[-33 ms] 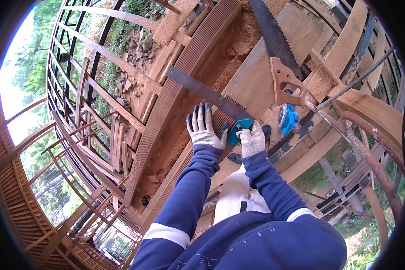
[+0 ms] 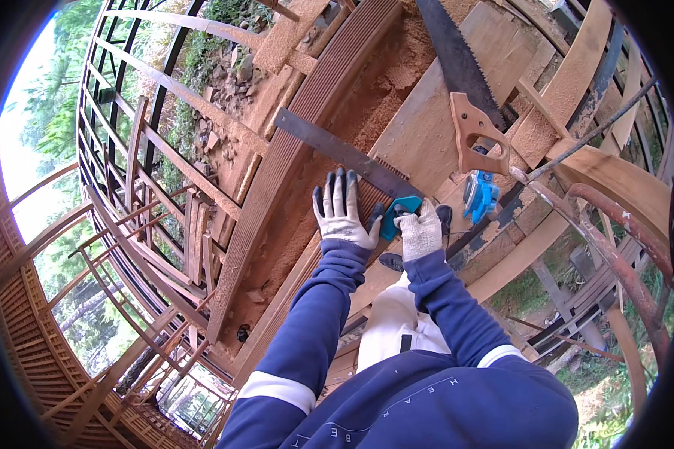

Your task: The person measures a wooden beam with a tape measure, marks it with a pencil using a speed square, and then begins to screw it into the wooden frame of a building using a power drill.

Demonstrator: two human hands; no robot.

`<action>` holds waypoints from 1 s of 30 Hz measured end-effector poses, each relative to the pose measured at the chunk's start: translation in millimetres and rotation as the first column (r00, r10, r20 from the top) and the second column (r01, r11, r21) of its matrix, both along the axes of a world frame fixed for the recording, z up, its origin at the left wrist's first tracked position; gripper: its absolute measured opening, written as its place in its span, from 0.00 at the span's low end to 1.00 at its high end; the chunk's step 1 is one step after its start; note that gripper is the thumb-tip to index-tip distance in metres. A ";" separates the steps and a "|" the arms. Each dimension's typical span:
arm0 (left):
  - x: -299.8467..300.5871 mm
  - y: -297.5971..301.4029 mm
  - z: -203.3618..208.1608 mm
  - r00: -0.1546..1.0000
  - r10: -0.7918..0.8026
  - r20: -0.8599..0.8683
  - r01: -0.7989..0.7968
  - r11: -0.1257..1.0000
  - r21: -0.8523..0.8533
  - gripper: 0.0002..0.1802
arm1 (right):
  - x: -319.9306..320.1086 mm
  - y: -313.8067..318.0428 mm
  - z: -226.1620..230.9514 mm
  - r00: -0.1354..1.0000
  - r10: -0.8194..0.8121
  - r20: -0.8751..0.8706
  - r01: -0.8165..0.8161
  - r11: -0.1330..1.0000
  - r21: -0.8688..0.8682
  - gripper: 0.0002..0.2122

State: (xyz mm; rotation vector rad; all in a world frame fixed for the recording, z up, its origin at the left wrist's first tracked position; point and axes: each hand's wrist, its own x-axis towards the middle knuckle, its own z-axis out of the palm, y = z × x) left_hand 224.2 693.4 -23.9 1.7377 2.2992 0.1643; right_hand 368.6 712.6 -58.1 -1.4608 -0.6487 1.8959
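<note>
A hand saw (image 2: 344, 156) with a teal handle (image 2: 401, 212) lies across grooved reddish-brown boards, its blade slanting up and to the left. My right hand (image 2: 421, 229), in a pale knitted glove, is closed around that handle. To the left, my left hand (image 2: 344, 213) wears a white glove with dark fingertips. It rests palm down with fingers spread on the near grooved board (image 2: 371, 196), just below the blade. The blade also spans toward the far grooved board (image 2: 299, 142). Its contact with the wood underneath is partly hidden.
Beyond the right hand lie a larger saw with a wooden handle (image 2: 478, 142) and a blue power tool (image 2: 481, 197). Sawdust (image 2: 397, 82) covers a channel between the boards. Rusty pipes (image 2: 614, 258) stand at right; a railing frame (image 2: 138, 161) runs along the left.
The saw blade has shifted very slightly up and left. The fingers of my left hand are spread a little wider. My right hand keeps its grip on the handle.
</note>
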 end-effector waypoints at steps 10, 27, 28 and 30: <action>0.6 -0.1 3.7 0.986 -0.169 0.012 0.169 0.985 -0.038 0.40 | -16.5 -14.1 -3.8 0.991 -0.133 0.025 0.130 0.987 0.089 0.11; 3.7 -4.2 -6.7 0.965 -0.262 0.030 0.263 0.963 -0.063 0.41 | -44.3 -11.0 -8.7 0.932 -0.342 0.120 0.323 0.934 0.152 0.07; 3.7 -5.2 -8.2 0.965 -0.261 0.029 0.262 0.964 -0.043 0.41 | -45.3 -12.5 -10.7 0.926 -0.363 0.101 0.350 0.928 0.129 0.07; 3.5 -5.1 -8.7 0.964 -0.266 0.032 0.267 0.963 -0.045 0.41 | -45.0 -15.7 -17.3 0.927 -0.363 0.094 0.350 0.928 0.131 0.07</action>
